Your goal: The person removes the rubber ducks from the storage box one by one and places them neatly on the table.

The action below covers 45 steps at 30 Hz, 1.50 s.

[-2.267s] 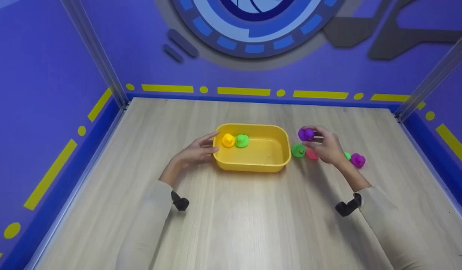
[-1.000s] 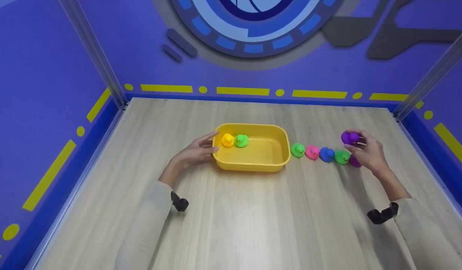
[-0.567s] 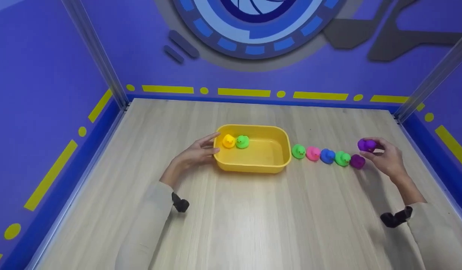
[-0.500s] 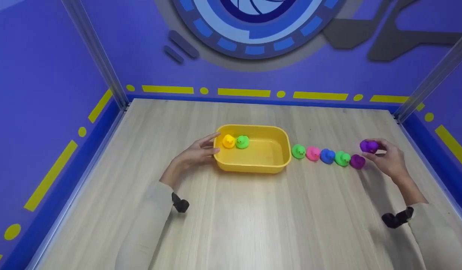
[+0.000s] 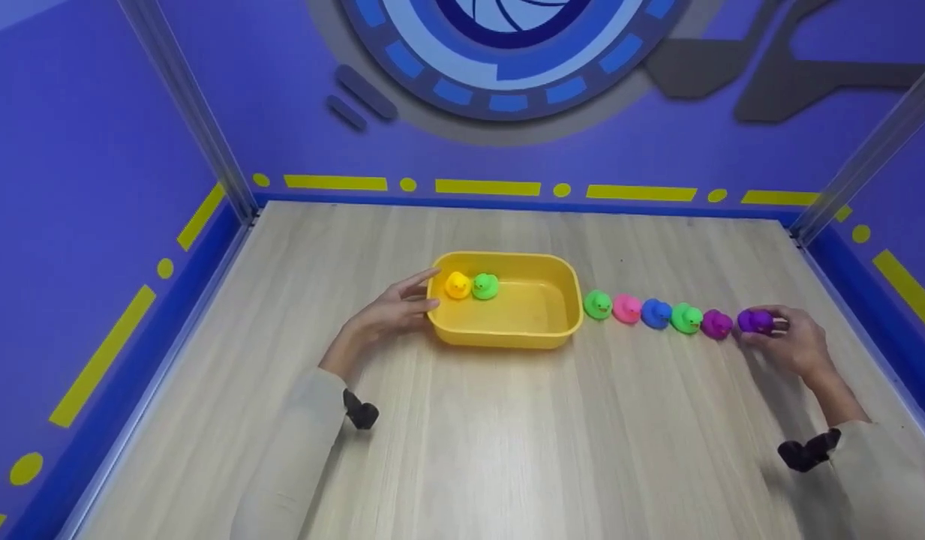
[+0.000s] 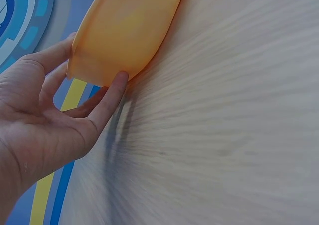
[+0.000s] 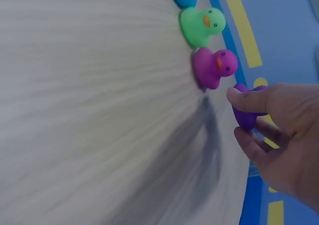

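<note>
A yellow tub [image 5: 537, 335] sits mid-table with a yellow duck [image 5: 456, 285] and a green duck [image 5: 485, 286] inside at its left end. My left hand [image 5: 391, 311] rests with straight fingers against the tub's left wall [image 6: 122, 33]. Right of the tub runs a row of ducks: green [image 5: 598, 304], pink [image 5: 626, 308], blue [image 5: 656, 313], green [image 5: 686, 318] and magenta [image 5: 716, 324]. My right hand [image 5: 788, 345] pinches a dark purple duck [image 5: 755, 321] down at the row's right end, beside the magenta duck [image 7: 214, 68]; the thumb and fingers [image 7: 249, 99] still grip the purple duck [image 7: 244, 116].
The wooden table [image 5: 507, 435] is walled by purple panels with a blue border. Metal posts stand at the back corners [image 5: 241, 202]. The right blue border [image 5: 875, 322] lies close behind my right hand.
My right hand carried the purple duck from beside the tub to the right, along the row, and lowered it to the table at the row's far right end. The left hand stayed put.
</note>
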Each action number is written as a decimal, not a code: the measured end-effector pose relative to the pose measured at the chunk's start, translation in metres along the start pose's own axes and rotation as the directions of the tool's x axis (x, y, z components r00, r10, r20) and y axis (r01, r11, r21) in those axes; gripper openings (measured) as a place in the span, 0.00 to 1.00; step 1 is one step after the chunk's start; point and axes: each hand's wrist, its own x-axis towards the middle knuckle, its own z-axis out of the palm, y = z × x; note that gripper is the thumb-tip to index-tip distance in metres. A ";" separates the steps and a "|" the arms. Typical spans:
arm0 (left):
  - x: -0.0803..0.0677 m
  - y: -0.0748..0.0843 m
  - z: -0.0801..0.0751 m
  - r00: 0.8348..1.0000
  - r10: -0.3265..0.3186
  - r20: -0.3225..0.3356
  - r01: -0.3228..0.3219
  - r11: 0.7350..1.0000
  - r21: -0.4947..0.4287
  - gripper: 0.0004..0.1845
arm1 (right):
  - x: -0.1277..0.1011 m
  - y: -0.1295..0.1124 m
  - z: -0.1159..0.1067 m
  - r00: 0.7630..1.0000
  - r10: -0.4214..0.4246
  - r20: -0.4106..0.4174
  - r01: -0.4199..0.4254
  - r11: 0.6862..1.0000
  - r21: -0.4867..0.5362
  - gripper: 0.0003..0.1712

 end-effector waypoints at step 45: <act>0.000 0.001 0.000 1.000 -0.003 -0.001 0.003 1.000 -0.009 0.37 | -0.003 -0.003 0.000 0.995 -0.089 0.053 0.090 0.996 -0.020 0.38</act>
